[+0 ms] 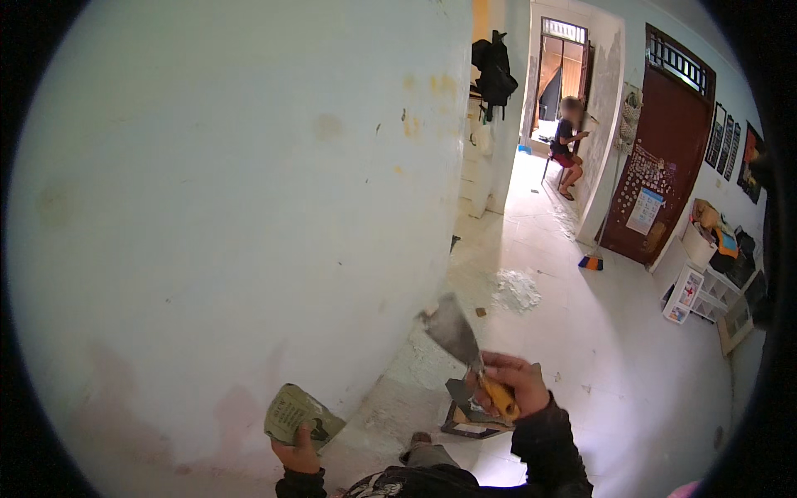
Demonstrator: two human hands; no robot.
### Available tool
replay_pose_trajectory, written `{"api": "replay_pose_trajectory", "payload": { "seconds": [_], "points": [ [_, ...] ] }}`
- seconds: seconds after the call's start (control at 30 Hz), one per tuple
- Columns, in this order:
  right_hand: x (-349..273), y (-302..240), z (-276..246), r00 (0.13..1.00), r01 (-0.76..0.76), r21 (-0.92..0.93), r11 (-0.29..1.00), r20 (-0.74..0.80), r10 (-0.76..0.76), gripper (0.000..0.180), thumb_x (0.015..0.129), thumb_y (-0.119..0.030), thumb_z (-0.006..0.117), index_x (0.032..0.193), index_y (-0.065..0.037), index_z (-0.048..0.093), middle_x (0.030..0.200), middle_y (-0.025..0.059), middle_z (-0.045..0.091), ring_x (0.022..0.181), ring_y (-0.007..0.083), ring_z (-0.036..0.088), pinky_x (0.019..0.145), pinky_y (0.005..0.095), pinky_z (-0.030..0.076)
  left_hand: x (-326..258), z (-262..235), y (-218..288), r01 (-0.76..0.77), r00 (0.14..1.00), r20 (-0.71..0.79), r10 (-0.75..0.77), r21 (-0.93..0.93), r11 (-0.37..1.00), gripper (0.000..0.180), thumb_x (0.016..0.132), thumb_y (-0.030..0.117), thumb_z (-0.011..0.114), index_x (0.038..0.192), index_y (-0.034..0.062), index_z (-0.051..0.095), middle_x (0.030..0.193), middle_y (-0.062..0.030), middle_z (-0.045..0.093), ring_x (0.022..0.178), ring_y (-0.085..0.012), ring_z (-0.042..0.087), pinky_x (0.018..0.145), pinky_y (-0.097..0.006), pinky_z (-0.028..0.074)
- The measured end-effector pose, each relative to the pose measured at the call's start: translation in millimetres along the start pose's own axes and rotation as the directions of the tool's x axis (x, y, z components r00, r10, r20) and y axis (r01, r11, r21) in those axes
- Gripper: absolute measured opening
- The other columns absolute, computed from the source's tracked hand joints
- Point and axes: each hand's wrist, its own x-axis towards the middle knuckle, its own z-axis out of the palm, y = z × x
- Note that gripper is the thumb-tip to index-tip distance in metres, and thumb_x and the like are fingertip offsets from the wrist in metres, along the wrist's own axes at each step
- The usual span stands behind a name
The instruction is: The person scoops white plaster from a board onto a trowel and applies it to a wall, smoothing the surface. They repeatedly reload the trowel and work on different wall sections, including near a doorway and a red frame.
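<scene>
My left hand (297, 452) grips a folded olive-green sheet (300, 412) with dark print, which looks like sandpaper, at the lower left near the wall. My thumb lies over its lower part. In my right hand (516, 378) is a putty knife (452, 329) with a yellow handle, my fingers closed round it. Its wide grey blade points up and left toward the pale wall (249, 249), apart from it as far as I can tell. The wall has pinkish patches low down and yellowish stains higher up.
A dark-framed stool or box (473, 422) stands on the floor behind my right hand. White powder (516, 290) lies ahead. Farther off are a broom (591, 262), a brown door (660, 158), a cluttered white shelf (710, 286), and a seated person (567, 141) by the far wall.
</scene>
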Motion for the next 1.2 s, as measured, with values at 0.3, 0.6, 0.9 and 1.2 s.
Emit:
{"api": "replay_pose_trajectory", "payload": {
  "seconds": [0.3, 0.6, 0.9, 1.2],
  "points": [
    [177, -113, -33, 0.964, 0.116, -0.54, 0.834, -0.143, -0.226, 0.048, 0.087, -0.01, 0.054, 0.129, 0.012, 0.042, 0.091, 0.0171, 0.063, 0.057, 0.0177, 0.059, 0.044, 0.0272, 0.048, 66, 46, 9, 0.022, 0.999, 0.042, -0.027, 0.113, 0.993, 0.036, 0.081, 0.002, 0.066, 0.114, -0.0049, 0.053, 0.104, -0.0154, 0.063, 0.091, -0.024, 0.063, 0.081, -0.037, 0.051],
    [377, -256, -34, 0.961, 0.176, -0.878, 0.445, 0.054, -0.272, 0.021, 0.089, -0.015, 0.052, 0.092, 0.005, 0.06, 0.083, 0.0105, 0.065, 0.059, 0.0168, 0.062, 0.047, 0.0296, 0.051, 181, 124, 44, -0.62, 0.758, 0.317, 0.571, 0.622, 0.478, 0.029, 0.092, 0.025, 0.049, 0.096, -0.0024, 0.056, 0.132, -0.0268, 0.045, 0.125, -0.0411, 0.04, 0.101, -0.059, 0.03],
    [451, -312, 1, 0.982, 0.141, -0.964, 0.223, 0.109, -0.153, 0.02, 0.092, -0.011, 0.05, 0.094, 0.005, 0.062, 0.082, 0.0127, 0.065, 0.064, 0.0201, 0.065, 0.052, 0.0335, 0.054, 240, 118, 4, -0.521, 0.688, 0.43, 0.585, 0.853, -0.015, 0.039, 0.094, 0.038, 0.037, 0.095, 0.0073, 0.06, 0.149, -0.0231, 0.025, 0.139, -0.0462, 0.01, 0.108, -0.065, -0.004],
    [460, -304, 14, 0.979, 0.143, -0.976, 0.167, 0.114, -0.17, 0.015, 0.088, -0.009, 0.053, 0.082, 0.003, 0.06, 0.083, 0.0112, 0.066, 0.061, 0.0193, 0.065, 0.048, 0.0316, 0.053, 232, 115, 0, -0.555, 0.763, 0.48, 0.434, 0.83, 0.058, 0.042, 0.095, 0.042, 0.041, 0.119, 0.0165, 0.064, 0.152, -0.0223, 0.012, 0.137, -0.049, -0.007, 0.097, -0.071, -0.009]
  ]
}}
